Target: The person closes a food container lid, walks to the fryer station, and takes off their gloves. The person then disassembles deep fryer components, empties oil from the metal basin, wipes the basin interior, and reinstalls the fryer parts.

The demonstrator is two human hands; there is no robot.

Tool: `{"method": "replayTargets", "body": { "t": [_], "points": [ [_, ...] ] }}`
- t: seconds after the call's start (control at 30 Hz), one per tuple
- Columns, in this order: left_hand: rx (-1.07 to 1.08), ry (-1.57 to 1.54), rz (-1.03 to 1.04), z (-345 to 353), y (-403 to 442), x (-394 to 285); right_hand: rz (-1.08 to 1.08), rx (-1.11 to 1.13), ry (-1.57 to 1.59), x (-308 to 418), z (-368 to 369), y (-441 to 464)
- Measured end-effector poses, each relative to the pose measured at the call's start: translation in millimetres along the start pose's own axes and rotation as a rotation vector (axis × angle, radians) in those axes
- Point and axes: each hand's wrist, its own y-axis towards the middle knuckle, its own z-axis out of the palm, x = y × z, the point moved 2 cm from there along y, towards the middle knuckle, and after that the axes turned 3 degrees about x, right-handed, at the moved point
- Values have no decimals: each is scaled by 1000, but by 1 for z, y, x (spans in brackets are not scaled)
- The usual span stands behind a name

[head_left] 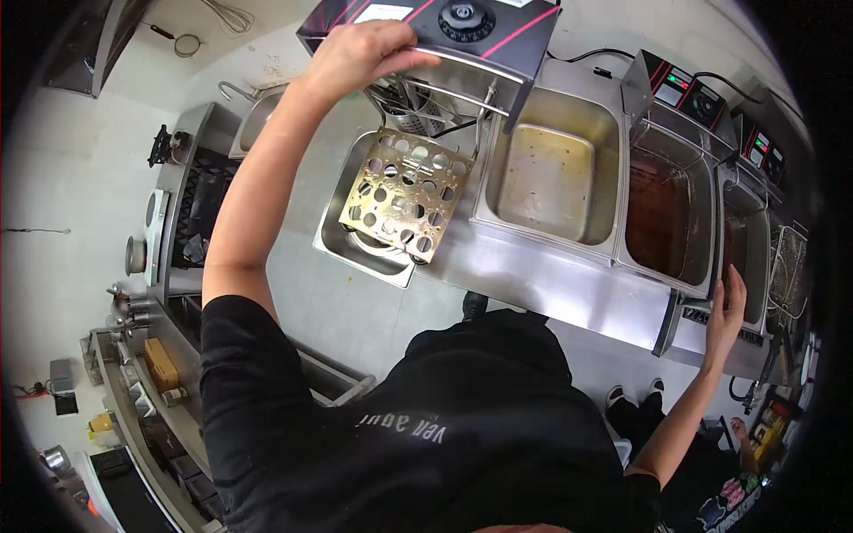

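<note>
My left hand [371, 51] grips the edge of a black fryer control head [444, 22] with a round dial, held up at the top of the view. Metal rods hang from it down to a perforated metal plate [404, 195], which is tilted over a steel basin [333, 226]. Beside it is a steel fryer tank [484, 209] with a little yellowish residue on its bottom. Far to the right, my right hand [729, 306] has its fingers extended at the near edge of a narrow fryer tank [755, 240]; I cannot tell whether it touches.
Another fryer tank [626, 240] holds dark brown liquid. Lit control boxes [680, 89] stand behind. A wire fry basket [786, 271] hangs at the far right. A co-worker's hand [739, 429] and shoes show lower right. Shelves with pans [135, 255] line the left.
</note>
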Motion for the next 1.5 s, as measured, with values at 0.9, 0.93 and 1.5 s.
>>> {"method": "replayTargets", "body": {
  "t": [0.9, 0.93, 1.5],
  "points": [
    [-133, -334, 3, 30, 288, -181, 288, -321, -80, -33, -130, -113],
    [-151, -387, 8, 41, 304, -190, 356, -344, -64, -43, -136, -124],
    [11, -719, -179, 150, 480, -369, 553, -253, -14, -150, -162, -174]
  ]
}}
